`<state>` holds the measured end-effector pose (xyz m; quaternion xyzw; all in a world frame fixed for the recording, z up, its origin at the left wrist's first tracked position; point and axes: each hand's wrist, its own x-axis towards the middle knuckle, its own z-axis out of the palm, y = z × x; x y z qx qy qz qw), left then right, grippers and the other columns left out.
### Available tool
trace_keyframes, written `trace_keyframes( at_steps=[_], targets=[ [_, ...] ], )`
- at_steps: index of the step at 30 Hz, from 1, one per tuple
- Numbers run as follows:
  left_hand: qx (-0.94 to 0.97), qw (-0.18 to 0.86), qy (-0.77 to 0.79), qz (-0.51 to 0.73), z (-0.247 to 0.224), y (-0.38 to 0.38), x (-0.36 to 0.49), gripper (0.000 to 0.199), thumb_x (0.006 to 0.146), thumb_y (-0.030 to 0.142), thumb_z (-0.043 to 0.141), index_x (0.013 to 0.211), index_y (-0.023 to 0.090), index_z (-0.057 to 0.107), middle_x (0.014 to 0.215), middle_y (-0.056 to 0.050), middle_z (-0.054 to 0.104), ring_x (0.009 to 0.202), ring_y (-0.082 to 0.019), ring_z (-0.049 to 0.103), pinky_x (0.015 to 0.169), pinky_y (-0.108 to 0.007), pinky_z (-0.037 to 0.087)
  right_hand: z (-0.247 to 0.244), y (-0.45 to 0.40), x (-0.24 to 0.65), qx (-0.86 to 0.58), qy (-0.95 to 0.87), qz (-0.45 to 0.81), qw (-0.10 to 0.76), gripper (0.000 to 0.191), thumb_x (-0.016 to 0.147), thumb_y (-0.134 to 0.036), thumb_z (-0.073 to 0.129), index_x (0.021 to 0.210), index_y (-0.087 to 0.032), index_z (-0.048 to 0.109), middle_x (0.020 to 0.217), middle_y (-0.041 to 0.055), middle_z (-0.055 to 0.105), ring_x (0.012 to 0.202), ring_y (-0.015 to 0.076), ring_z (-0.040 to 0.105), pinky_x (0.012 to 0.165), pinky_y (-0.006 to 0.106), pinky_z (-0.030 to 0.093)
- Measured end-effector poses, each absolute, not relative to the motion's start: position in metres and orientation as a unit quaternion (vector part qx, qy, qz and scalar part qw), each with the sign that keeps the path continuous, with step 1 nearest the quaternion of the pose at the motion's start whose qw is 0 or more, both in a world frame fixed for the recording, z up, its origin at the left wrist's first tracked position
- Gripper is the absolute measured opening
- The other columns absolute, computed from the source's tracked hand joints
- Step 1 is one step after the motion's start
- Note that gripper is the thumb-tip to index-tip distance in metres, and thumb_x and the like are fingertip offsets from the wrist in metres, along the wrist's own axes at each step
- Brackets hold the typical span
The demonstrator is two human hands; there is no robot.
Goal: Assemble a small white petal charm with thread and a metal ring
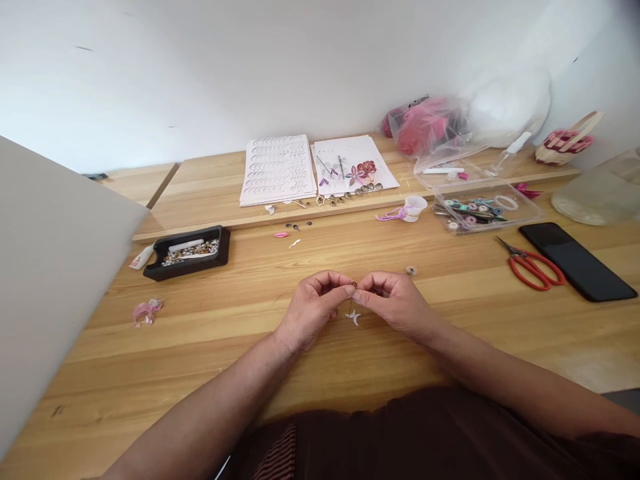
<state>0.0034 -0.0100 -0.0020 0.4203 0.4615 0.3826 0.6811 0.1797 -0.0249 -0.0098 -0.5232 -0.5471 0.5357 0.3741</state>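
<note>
Over the wooden table point(200, 360), my left hand point(314, 303) and my right hand point(393, 300) meet fingertip to fingertip. Both pinch a small dark looped piece point(354, 285) between thumb and forefinger, and a thin dark strand hangs down from it. White crescent-shaped cutouts point(355, 318) show just below the fingertips; whether they touch the strand is unclear. A small round spool point(411, 271) sits behind my right hand. Further back are a short white wavy strip point(295, 244), a pink oval piece point(281, 235) and several small dark pieces.
At left, a black tray point(225, 247) holds beads. Printed sheets point(277, 170) and flower pieces point(366, 168) occupy the raised shelf. At right are a clear box point(525, 217), red-handled scissors point(535, 270), a phone point(575, 260) and a small basket point(563, 147).
</note>
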Motion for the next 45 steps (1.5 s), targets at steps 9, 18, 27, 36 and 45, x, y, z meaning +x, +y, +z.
trace_keyframes(
  at_steps=[9,18,27,36,45],
  targets=[
    [0.485,0.629,0.483,0.368,-0.002,-0.008,0.004,0.028,0.074,0.037,0.079,0.082,0.012,0.070,0.075,-0.004,0.072,0.056,-0.008,0.057,0.047,-0.018,0.045,0.001,-0.028,0.180,-0.524,-0.651,0.342,0.429,0.013,0.083,-0.029,0.071,0.089,-0.018,0.072,0.073,0.0017,0.070,0.058,0.0113,0.052,0.053,0.026,0.042],
    [0.467,0.665,0.439,0.383,-0.009,-0.009,0.004,0.029,0.075,0.036,0.082,0.088,0.013,0.069,0.077,-0.005,0.074,0.075,-0.015,0.070,0.059,-0.020,0.053,0.000,-0.029,0.180,-0.517,-0.627,0.364,0.456,0.011,0.086,-0.025,0.066,0.089,-0.017,0.074,0.079,0.0044,0.075,0.065,0.0143,0.064,0.057,0.026,0.049],
    [0.438,0.673,0.435,0.408,-0.012,-0.011,0.007,0.027,0.069,0.031,0.086,0.086,0.013,0.073,0.081,-0.004,0.075,0.071,-0.011,0.067,0.072,-0.024,0.055,-0.004,-0.025,0.179,-0.518,-0.595,0.412,0.456,0.009,0.083,-0.026,0.068,0.082,-0.018,0.068,0.075,0.0035,0.071,0.063,0.0147,0.063,0.057,0.027,0.050],
    [0.467,0.619,0.458,0.434,-0.010,-0.014,0.010,0.019,0.068,0.028,0.083,0.078,0.014,0.075,0.096,-0.006,0.073,0.079,-0.013,0.067,0.074,-0.025,0.055,-0.005,-0.029,0.181,-0.495,-0.728,0.172,0.442,0.009,0.081,-0.011,0.063,0.082,-0.019,0.067,0.071,-0.0007,0.068,0.058,0.0105,0.053,0.057,0.026,0.043],
    [0.530,0.542,0.514,0.401,-0.005,-0.015,0.009,0.014,0.073,0.027,0.078,0.076,0.015,0.074,0.085,-0.006,0.074,0.074,-0.014,0.065,0.067,-0.024,0.051,-0.004,-0.029,0.181,-0.498,-0.748,0.143,0.416,0.011,0.081,-0.011,0.061,0.080,-0.021,0.065,0.072,0.0000,0.069,0.057,0.0123,0.055,0.058,0.028,0.043]
  ],
)
